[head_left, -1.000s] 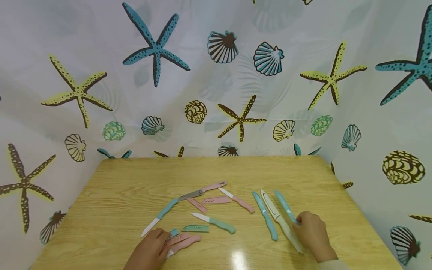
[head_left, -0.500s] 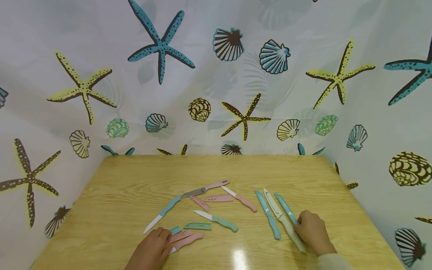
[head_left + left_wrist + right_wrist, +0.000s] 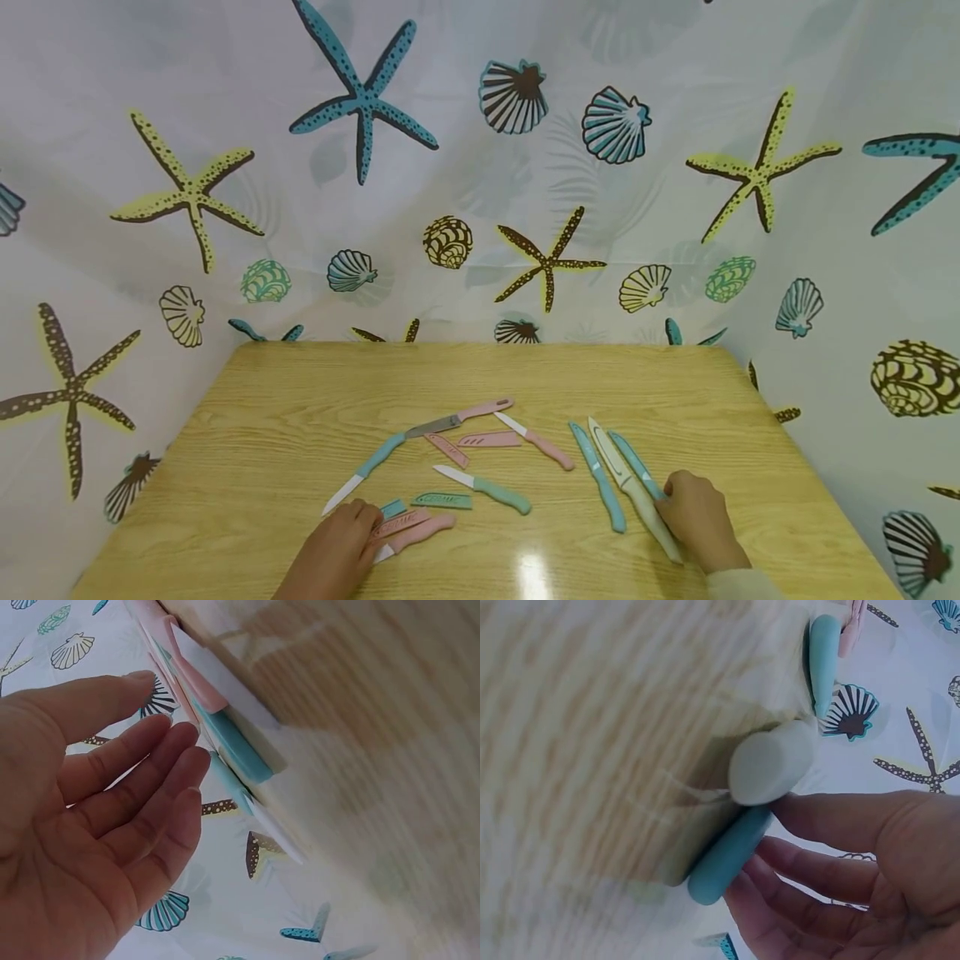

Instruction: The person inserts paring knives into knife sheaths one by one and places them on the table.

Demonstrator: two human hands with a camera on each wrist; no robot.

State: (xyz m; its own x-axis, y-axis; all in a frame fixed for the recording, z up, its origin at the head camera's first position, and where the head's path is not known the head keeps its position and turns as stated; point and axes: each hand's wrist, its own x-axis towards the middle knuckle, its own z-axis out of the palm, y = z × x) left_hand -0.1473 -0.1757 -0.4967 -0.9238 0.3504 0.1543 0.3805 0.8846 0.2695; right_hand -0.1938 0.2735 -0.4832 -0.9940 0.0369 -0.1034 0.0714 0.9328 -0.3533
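Observation:
In the head view my right hand (image 3: 693, 512) is at the right of the table, holding a blue sheathed knife (image 3: 633, 458) by its handle. The right wrist view shows thumb and fingers on either side of that blue handle (image 3: 731, 855). Right beside it lies a larger cream sheathed knife (image 3: 633, 492), then another blue sheathed knife (image 3: 600, 483). My left hand (image 3: 341, 542) lies at the front left, fingers loosely bent with nothing between them in the left wrist view. Its fingertips are close to a pink sheath (image 3: 401, 523), a blue sheath (image 3: 392, 507) and a pink-handled knife (image 3: 423, 532).
Mid-table lie a green-handled knife (image 3: 495, 492), a green sheath (image 3: 442, 500), a pink-handled knife (image 3: 543, 446) and two pink sheaths, one flat (image 3: 491, 439). A blue-handled knife (image 3: 378, 458) touches a metal-bladed knife (image 3: 435, 427). A shell-print curtain (image 3: 465, 167) surrounds the wooden table (image 3: 300, 392).
The blue knife in my right hand has shifted left, its tip closer to the cream knife. My left hand stays almost where it was. The head view has turned slightly left.

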